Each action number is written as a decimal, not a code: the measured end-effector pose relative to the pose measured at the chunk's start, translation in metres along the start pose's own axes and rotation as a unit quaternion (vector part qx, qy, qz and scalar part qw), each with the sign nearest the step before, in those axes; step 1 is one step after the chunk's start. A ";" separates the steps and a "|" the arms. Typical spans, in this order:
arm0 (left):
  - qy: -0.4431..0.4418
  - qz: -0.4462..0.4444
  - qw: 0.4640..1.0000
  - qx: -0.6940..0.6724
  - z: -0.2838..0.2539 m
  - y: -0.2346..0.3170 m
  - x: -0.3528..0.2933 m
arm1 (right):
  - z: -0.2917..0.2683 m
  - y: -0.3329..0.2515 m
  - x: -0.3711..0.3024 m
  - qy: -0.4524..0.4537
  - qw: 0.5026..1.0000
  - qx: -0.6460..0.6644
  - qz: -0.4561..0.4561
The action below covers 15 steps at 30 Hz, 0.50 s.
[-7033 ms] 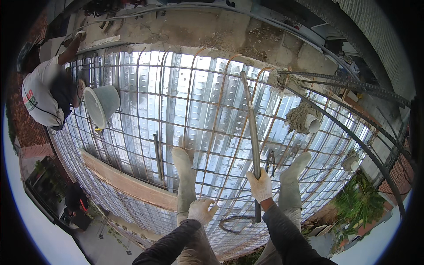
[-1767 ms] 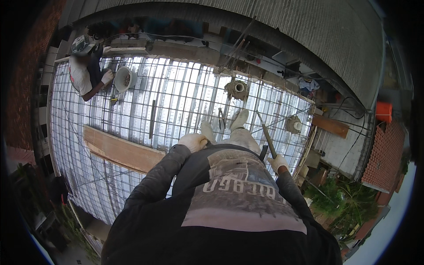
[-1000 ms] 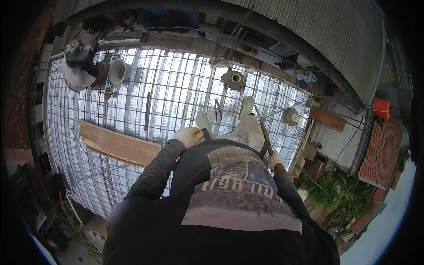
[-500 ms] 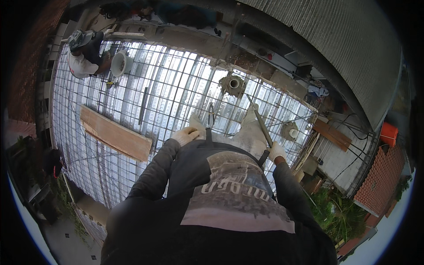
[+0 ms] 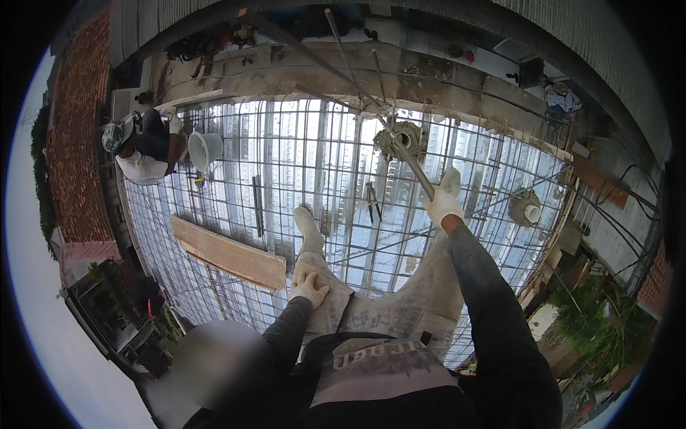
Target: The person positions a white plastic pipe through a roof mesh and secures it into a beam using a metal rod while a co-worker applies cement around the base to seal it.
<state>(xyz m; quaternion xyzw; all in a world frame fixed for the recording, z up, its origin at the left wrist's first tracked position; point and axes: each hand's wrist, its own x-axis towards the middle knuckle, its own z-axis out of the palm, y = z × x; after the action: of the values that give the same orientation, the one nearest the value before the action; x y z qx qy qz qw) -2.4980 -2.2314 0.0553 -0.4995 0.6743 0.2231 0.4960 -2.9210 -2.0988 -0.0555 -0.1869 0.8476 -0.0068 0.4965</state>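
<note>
My right hand (image 5: 444, 205), in a whitish glove, is closed around a long grey metal bar (image 5: 412, 163). The bar slants away from me to the far left, passing over a mortar-ringed pipe stub (image 5: 401, 140). My left hand (image 5: 309, 287), also gloved, rests on my left thigh with its fingers apart and holds nothing. Between my feet, a pair of pincers (image 5: 372, 202) lies with handles spread on the rebar grid (image 5: 343, 241) over shiny corrugated metal sheets.
A wooden plank (image 5: 229, 252) lies at left. At far left a co-worker (image 5: 148, 146) in a cap crouches beside a pale bucket (image 5: 206, 149). Another pipe stub (image 5: 529, 212) stands at right. A concrete ledge (image 5: 457, 79) and upright bars border the far edge.
My right hand has moved forward with the bar, which now points farther out. My left hand stays on my thigh. The view has tilted and shifted.
</note>
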 end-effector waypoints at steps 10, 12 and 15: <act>0.032 -0.051 0.990 -0.127 0.058 -0.094 0.156 | 0.135 -0.080 0.207 0.052 0.994 0.098 0.014; 0.022 -0.068 0.987 -0.142 0.065 -0.082 0.158 | 0.146 -0.068 0.244 0.058 0.995 0.076 0.000; 0.038 -0.089 0.985 -0.140 0.074 -0.071 0.151 | 0.142 -0.067 0.276 0.060 0.996 0.066 -0.012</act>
<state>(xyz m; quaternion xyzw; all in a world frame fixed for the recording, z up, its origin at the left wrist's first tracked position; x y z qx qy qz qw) -2.4022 -2.2691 -0.0953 -0.6302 0.6074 0.2510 0.4134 -2.9012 -2.2260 -0.3454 -0.1637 0.8712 -0.0797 0.4559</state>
